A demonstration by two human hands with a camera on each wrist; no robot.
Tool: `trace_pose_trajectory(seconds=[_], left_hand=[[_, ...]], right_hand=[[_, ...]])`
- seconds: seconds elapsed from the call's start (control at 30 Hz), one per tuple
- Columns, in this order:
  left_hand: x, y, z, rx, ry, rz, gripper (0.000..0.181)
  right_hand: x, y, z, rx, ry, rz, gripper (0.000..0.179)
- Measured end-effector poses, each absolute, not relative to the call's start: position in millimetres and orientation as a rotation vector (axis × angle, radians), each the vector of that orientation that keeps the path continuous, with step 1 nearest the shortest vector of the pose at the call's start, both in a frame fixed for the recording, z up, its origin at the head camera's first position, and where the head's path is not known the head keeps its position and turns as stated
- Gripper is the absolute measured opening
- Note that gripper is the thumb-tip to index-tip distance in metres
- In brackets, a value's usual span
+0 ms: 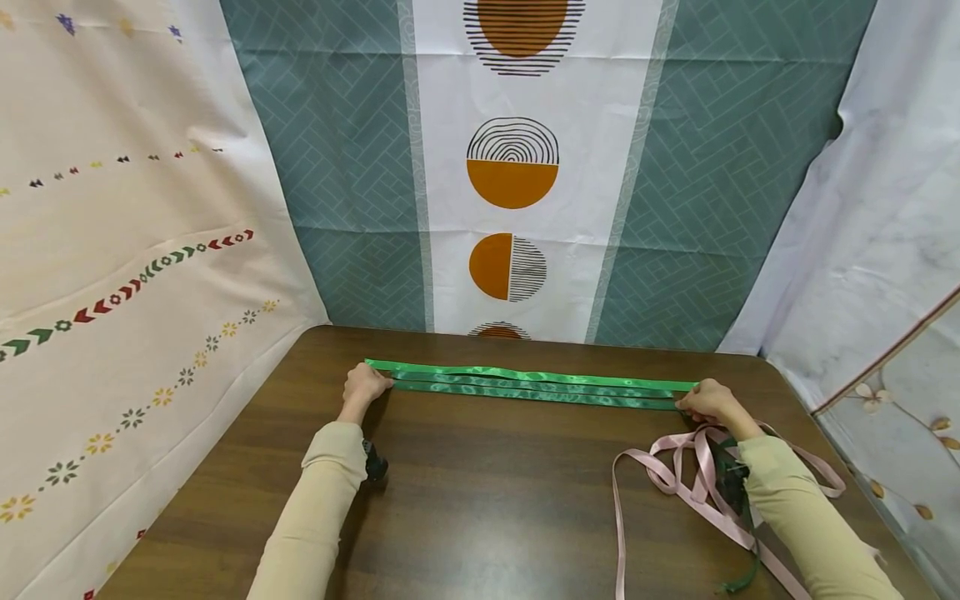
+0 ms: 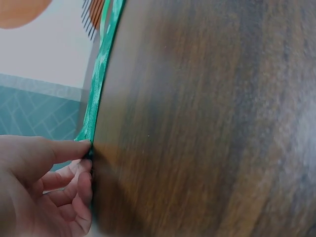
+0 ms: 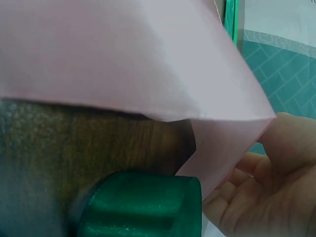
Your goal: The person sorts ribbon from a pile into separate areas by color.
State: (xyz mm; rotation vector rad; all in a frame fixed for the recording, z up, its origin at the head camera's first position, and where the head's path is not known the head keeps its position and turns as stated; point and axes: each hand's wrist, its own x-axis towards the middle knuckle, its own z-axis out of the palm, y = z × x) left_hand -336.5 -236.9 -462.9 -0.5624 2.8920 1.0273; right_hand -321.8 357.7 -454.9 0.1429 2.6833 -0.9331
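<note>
A shiny green ribbon [image 1: 517,385] stretches across the back of the table in parallel strands, the rear one brighter than those in front. My left hand [image 1: 365,386] pinches its left end between thumb and fingers; in the left wrist view the thumb of the left hand [image 2: 44,173] presses on the ribbon [image 2: 96,94]. At the right end my right hand [image 1: 708,400] grips the strands with its fingertips. In the right wrist view a pink ribbon [image 3: 123,54] hides part of the right hand [image 3: 266,182], and the fingertips are out of sight.
Loose loops of pink ribbon [image 1: 705,479] lie around and under my right forearm. A green ribbon roll [image 3: 143,207] sits close to the right wrist, and a dark green tail [image 1: 742,581] hangs out nearby. Patterned cloths [image 1: 360,150] stand behind the brown table [image 1: 487,500] and at both sides.
</note>
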Motion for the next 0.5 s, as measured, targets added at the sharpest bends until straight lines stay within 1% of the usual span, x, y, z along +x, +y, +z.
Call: trace_pose_trajectory(seconds=[0.27,0.5], left_hand=[[-335.8,-235.7,-464.2,-0.622,2.906,1.054,0.028],[-335.2,-236.4,-466.9,-0.662,2.912,1.064,0.028]], right_hand=[[-323.2,361.8,-455.9,0.173,2.653,-0.954,0.025],[-324.7,364.9,-456.2,0.178,2.665,-0.921,0.026]])
